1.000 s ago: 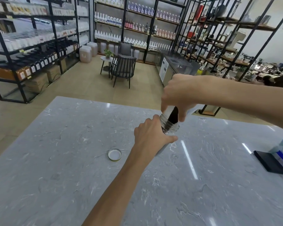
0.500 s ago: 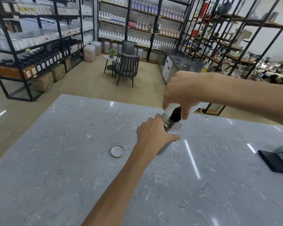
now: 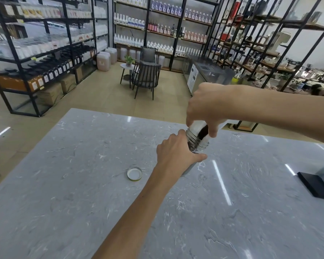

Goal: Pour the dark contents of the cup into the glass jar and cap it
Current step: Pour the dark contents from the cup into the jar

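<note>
Since the earlier frame, little has shifted; cup tipped slightly further. Grey veined marble table (image 3: pixel 64 202), glossy. Left hand (image 3: pixel 176 152) clamped round clear threaded glass jar (image 3: pixel 197 142), mid-table toward far edge. Right hand (image 3: pixel 206 107) grips white cup (image 3: pixel 197 127), inverted over jar mouth, dark contents (image 3: pixel 203 131) falling. Round cap (image 3: pixel 134 174) lies left, apart.

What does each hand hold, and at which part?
The left hand grips the glass jar around its body, below the threaded neck. The right hand holds the tilted cup by its upper body.
</note>
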The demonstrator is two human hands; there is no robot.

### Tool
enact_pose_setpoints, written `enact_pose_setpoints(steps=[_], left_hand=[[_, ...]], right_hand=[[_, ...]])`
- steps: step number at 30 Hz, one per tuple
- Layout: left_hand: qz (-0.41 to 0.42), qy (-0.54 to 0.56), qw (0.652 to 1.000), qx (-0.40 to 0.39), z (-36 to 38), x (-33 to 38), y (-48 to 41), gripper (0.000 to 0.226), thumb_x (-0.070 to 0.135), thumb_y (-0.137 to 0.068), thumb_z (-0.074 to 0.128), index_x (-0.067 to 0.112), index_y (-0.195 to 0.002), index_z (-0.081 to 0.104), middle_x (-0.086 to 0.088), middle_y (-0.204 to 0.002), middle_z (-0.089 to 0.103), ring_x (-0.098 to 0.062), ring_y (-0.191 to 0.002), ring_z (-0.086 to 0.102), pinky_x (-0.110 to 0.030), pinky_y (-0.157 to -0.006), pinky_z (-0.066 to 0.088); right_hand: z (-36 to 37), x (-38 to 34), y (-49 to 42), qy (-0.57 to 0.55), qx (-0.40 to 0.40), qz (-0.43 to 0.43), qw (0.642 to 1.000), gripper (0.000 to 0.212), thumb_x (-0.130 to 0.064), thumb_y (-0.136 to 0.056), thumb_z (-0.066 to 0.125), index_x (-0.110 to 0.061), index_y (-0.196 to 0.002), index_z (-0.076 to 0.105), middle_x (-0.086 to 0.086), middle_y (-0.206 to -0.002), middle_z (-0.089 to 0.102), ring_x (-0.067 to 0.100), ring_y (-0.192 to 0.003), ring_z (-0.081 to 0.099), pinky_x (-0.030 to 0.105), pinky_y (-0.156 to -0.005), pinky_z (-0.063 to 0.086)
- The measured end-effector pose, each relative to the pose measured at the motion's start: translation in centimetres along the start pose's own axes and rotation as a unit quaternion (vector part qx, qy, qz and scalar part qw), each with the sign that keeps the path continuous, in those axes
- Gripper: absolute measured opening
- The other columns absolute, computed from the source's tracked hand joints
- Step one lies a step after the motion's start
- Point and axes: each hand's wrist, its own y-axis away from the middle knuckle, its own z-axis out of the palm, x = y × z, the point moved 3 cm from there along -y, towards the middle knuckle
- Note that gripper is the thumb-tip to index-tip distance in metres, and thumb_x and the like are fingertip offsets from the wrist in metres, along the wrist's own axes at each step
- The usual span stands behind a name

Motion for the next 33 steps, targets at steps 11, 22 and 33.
enact_pose_setpoints(steps=[11, 22, 33], left_hand=[[-0.007, 0.006, 1.000, 0.006, 0.1, -0.4, -0.2, 0.073, 0.069, -0.071, 0.078, 0.019, -0.119, 0.054, -0.003, -0.115, 0.067, -0.031, -0.106, 0.063, -0.035, -0.077, 0.035], [-0.007, -0.004, 1.000, 0.004, 0.3, -1.2, -0.3, 0.076, 0.072, -0.068, 0.077, 0.020, -0.118, 0.054, -0.003, -0.112, 0.068, -0.030, -0.104, 0.063, -0.036, -0.076, 0.036], [0.000, -0.006, 1.000, -0.001, 1.2, -1.2, -0.3, 0.078, 0.071, -0.069, 0.077, 0.018, -0.122, 0.055, -0.004, -0.114, 0.068, -0.029, -0.106, 0.065, -0.036, -0.076, 0.037]], right_hand=[[-0.5, 0.8, 0.2, -0.020, 0.007, 0.031, 0.999, 0.086, -0.069, -0.069, 0.074, -0.044, -0.144, 0.041, -0.010, -0.121, 0.065, 0.020, -0.107, 0.060, 0.028, -0.064, 0.029], [-0.2, -0.2, -0.6, -0.019, 0.017, -0.012, 1.000, 0.082, -0.071, -0.069, 0.073, -0.046, -0.141, 0.043, -0.012, -0.123, 0.065, 0.019, -0.106, 0.060, 0.028, -0.065, 0.030], [0.6, -2.2, -1.4, 0.053, 0.009, -0.057, 0.997, 0.071, -0.060, -0.075, 0.076, -0.042, -0.138, 0.049, -0.013, -0.107, 0.065, 0.020, -0.098, 0.061, 0.029, -0.066, 0.036]])
